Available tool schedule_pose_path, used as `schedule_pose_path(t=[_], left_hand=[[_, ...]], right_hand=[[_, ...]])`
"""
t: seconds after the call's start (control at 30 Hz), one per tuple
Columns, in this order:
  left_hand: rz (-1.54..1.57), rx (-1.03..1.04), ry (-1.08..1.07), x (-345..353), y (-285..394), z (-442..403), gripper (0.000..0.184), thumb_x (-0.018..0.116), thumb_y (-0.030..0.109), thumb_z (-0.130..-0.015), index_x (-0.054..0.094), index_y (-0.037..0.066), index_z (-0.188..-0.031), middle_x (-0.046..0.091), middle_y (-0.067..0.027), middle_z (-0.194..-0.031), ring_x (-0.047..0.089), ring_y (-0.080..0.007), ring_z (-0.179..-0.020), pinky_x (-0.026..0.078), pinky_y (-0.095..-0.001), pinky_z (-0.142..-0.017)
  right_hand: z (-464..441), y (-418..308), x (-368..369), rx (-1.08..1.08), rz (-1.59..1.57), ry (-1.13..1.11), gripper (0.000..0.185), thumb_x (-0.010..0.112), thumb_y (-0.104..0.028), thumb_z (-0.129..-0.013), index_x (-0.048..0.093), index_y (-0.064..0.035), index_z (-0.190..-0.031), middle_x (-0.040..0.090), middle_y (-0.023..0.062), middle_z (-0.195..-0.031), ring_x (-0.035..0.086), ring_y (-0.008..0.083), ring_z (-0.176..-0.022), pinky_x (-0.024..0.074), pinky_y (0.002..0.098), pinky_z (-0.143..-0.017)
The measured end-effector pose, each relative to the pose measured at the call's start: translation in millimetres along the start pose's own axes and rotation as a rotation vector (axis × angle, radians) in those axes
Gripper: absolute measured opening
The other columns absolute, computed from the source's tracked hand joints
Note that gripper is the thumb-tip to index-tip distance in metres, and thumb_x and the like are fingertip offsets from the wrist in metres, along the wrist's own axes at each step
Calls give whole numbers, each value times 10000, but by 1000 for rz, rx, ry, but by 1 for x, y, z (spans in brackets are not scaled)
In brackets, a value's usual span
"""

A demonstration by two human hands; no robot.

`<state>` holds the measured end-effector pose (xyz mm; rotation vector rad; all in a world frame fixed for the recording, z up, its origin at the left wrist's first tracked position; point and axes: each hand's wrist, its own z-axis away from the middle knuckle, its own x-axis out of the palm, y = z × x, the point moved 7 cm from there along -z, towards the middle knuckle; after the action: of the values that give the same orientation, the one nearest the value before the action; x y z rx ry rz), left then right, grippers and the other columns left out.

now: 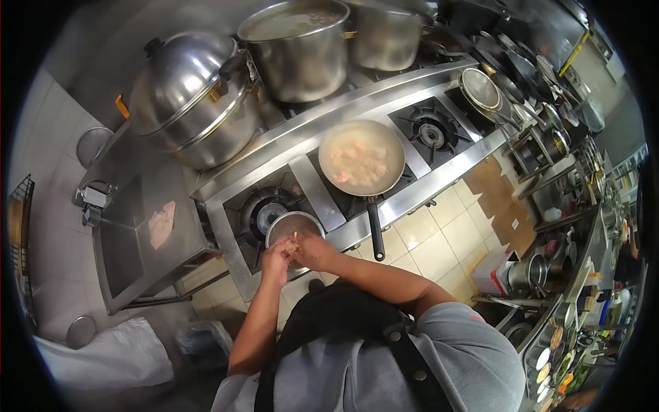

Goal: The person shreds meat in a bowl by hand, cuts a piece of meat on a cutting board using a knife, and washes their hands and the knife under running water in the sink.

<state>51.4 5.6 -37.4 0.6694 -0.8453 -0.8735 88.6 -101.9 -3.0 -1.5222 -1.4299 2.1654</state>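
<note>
Over a round metal bowl (302,221) at the front left of the stove, my left hand (276,259) and my right hand (310,250) are together. Both have closed fingers around a small pale piece of food (293,242), mostly hidden between them. The bowl sits at the front edge of the left burner (269,214). To the right, a frying pan (362,158) rests on the middle burner with pale pinkish pieces in cloudy liquid. Its black handle (376,230) sticks out past the stove's front edge.
Large steel pots (295,58) and a domed lidded pot (189,89) stand along the back. A bare burner (431,134) and a strainer (480,89) are at the right. On the left is a steel sink unit (130,254) with a pinkish cloth-like piece (162,225).
</note>
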Motion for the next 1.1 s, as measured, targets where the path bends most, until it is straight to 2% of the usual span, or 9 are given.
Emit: schedule_pose_path(t=[0.13, 0.4, 0.57, 0.67, 0.77, 0.8, 0.87, 0.93, 1.1], left_hand=[[-107, 26, 15, -11, -7, -4, 214, 530, 43, -843, 603, -3, -1038, 632, -51, -946, 608, -126, -774, 473, -213, -672], [-333, 17, 12, -8, -2, -7, 257, 507, 71, -874, 572, 5, -1113, 617, -42, -919, 594, -100, -736, 501, -241, -611], [-323, 37, 75, 3, 17, 4, 382, 531, 119, -897, 486, 28, -1265, 600, -71, -1038, 600, -107, -741, 493, -210, -581], [-298, 110, 115, -9, 22, 3, 365, 542, 125, -894, 503, 25, -1242, 601, -73, -1043, 600, -107, -741, 486, -211, -572], [-326, 80, 142, -21, 24, 9, 332, 543, 134, -893, 527, 24, -1205, 612, -60, -1012, 597, -102, -737, 480, -213, -565], [-323, 78, 155, -25, 24, 12, 332, 543, 134, -893, 527, 24, -1205, 612, -60, -1012, 597, -102, -737, 480, -213, -565], [-337, 47, 176, -32, 23, 17, 294, 541, 142, -893, 552, 22, -1162, 621, -53, -981, 597, -102, -730, 482, -224, -564], [-358, 25, 177, -39, 19, 24, 292, 524, 151, -896, 552, 21, -1155, 615, -62, -993, 596, -116, -746, 490, -238, -579], [-394, -21, 180, -52, 9, 32, 281, 493, 154, -901, 557, 19, -1138, 618, -68, -980, 596, -131, -756, 500, -252, -598]], right_hand=[[-2, -3, 1, -191, -169, -89, 381, 633, -208, -798, 501, -39, -1113, 534, 194, -1047, 529, 377, -1008, 440, 448, -836], [-12, 3, 5, -179, -49, 10, 380, 639, -188, -808, 506, -39, -1131, 553, 182, -1084, 560, 351, -986, 458, 398, -833], [-27, 44, -16, 17, -482, 132, 259, 631, -129, -816, 582, 9, -1029, 659, 100, -868, 633, 204, -781, 503, 318, -669], [-45, 69, -63, 234, -992, 196, 180, 601, -144, -819, 609, -12, -942, 630, 60, -798, 590, 123, -669, 482, 249, -596], [-71, 95, -153, 62, -494, 536, 156, 532, -155, -872, 598, -28, -810, 598, 44, -751, 523, 89, -628, 426, 241, -547], [-87, 116, -172, -29, -364, 617, 174, 538, -174, -851, 613, -18, -832, 630, 93, -787, 597, 170, -683, 472, 306, -613], [-119, 148, -203, 122, 121, 545, 193, 533, -159, -818, 616, -3, -893, 642, 170, -841, 632, 307, -799, 490, 390, -708], [-145, 181, -215, 204, 148, 568, 214, 520, -125, -771, 609, 12, -910, 615, 249, -838, 598, 408, -801, 488, 441, -702], [-187, 218, -215, 267, 400, 401, 214, 491, -103, -778, 610, -10, -931, 617, 238, -923, 590, 389, -892, 474, 444, -769]])
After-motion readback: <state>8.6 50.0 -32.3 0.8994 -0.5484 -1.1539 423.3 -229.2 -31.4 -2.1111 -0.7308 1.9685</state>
